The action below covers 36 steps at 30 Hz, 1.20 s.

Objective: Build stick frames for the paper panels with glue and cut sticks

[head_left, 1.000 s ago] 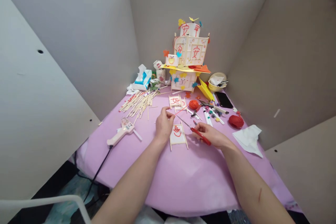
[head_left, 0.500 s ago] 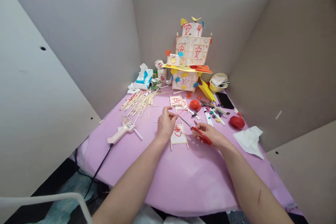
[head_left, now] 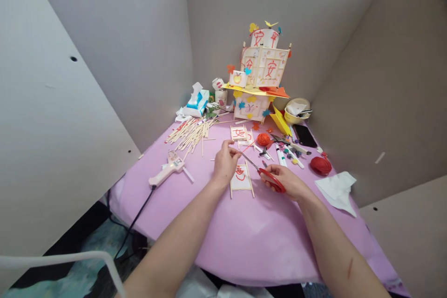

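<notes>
A: Taking the near panel [head_left: 241, 183] as a landmark, what is held where?

B: The left hand [head_left: 226, 164] is at the panel's far left corner, fingertips pinched together on what looks like red thread [head_left: 249, 145]. The right hand [head_left: 279, 181], right of the panel, grips the scissors [head_left: 270, 178] by the handles.

A: How does the thread lie?

B: It slants from the left fingertips, away and rightward, to the ball of yarn [head_left: 263, 139] beyond the panel. The left hand is nearer it. The scissors point across from the right hand towards those same fingertips. The blades look nearly together; I can't tell whether they touch the thread.

A: And the surroundings?

B: Pink cloth [head_left: 251, 242] under the panel, glue gun [head_left: 168, 171] left of it, sticks [head_left: 192, 135] beyond on that side, paper tower [head_left: 267, 67] behind, grey boards [head_left: 223, 9] around.
</notes>
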{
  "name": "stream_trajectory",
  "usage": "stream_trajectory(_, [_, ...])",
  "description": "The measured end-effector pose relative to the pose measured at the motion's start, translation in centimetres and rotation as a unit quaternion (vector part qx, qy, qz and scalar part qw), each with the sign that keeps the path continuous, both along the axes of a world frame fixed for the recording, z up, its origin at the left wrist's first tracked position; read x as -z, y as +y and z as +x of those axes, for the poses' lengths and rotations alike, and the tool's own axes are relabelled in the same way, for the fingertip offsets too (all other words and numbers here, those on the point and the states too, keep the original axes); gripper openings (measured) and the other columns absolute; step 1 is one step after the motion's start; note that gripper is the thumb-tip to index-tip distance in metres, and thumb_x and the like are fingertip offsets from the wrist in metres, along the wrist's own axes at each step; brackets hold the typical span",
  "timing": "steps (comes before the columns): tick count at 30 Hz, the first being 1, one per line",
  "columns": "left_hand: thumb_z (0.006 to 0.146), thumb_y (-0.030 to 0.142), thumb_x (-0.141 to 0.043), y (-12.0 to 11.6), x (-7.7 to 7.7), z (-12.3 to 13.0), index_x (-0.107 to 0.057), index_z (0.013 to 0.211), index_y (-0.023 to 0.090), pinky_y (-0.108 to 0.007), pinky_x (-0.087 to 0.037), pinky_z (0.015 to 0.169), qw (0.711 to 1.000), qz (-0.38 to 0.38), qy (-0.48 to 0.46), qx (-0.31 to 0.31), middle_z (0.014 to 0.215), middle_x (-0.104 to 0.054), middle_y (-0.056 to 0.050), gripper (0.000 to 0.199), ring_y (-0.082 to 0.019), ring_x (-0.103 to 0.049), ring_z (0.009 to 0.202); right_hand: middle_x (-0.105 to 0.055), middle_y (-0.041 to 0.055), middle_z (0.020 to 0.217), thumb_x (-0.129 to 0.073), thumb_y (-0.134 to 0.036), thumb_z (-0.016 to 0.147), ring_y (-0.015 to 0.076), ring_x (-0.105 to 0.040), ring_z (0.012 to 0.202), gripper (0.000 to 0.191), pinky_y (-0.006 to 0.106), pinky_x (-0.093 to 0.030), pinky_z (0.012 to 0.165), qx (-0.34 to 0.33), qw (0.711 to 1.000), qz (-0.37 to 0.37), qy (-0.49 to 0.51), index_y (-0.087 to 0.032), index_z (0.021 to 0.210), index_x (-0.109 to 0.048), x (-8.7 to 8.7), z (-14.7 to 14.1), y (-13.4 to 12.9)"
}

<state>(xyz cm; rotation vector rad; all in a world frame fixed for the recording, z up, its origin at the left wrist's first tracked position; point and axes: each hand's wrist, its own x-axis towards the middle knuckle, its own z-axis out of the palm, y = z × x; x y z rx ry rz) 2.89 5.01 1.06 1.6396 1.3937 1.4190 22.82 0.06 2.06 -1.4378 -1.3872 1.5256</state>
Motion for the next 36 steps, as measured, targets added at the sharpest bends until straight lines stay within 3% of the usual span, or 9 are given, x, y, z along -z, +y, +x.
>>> stream_trajectory(19, [0.073,0.007,-0.06,0.07,-0.09,-0.05,-0.048,0.107,0.021,-0.026,-0.046,0.071,1.0,-0.003,0.0,0.009,0.075,-0.067,0.002,0.039,-0.014,-0.064,0.073,-0.056,-0.0018,0.059,-0.074,-0.048,0.065,0.0071,-0.045,0.049,0.038,0.02,-0.03,0.045,0.001,1.0,0.009,-0.004,-0.016,0.073,-0.054,-0.15,0.13,0.0])
stream_trajectory(36, [0.074,0.009,-0.06,0.12,-0.01,-0.1,-0.048,0.107,0.022,-0.026,-0.046,0.073,1.0,-0.003,-0.009,0.015,0.076,-0.067,0.002,0.037,-0.013,-0.064,0.072,-0.054,-0.0027,0.056,-0.076,-0.046,0.062,0.0067,-0.044,0.047,0.037,0.02,-0.029,0.043,0.022,0.999,-0.033,0.017,-0.017,0.07,-0.054,-0.78,0.01,0.03])
